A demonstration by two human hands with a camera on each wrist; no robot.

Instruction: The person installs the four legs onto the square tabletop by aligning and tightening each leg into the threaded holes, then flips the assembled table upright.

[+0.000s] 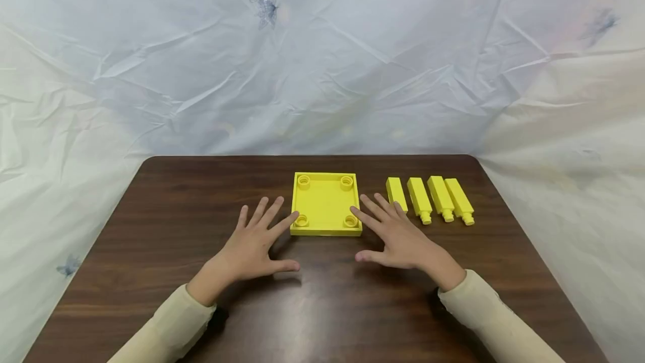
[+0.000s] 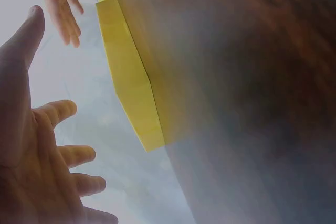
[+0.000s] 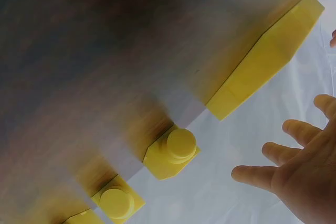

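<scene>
A square yellow tray-like base (image 1: pixel 326 201) with a raised rim lies on the table, a round ring-shaped socket in each corner. My left hand (image 1: pixel 252 248) hovers at its near left corner, fingers spread, and holds nothing. On the other side my right hand (image 1: pixel 400 240) is likewise spread, its index fingertip overlapping the base's right rim in the head view. Both palms show in the wrist views, the left palm (image 2: pixel 31 166) and the right palm (image 3: pixel 310 182). Right of the base lie several yellow square posts (image 1: pixel 419 198), most with a knobbed peg showing at the near end.
The dark wood-grain table (image 1: pixel 322 307) has rounded far corners. A pale, wrinkled sheet (image 1: pixel 322 83) with printed lettering and blue flowers hangs behind it and down both sides. The rightmost post (image 1: pixel 459 200) lies close against its neighbour.
</scene>
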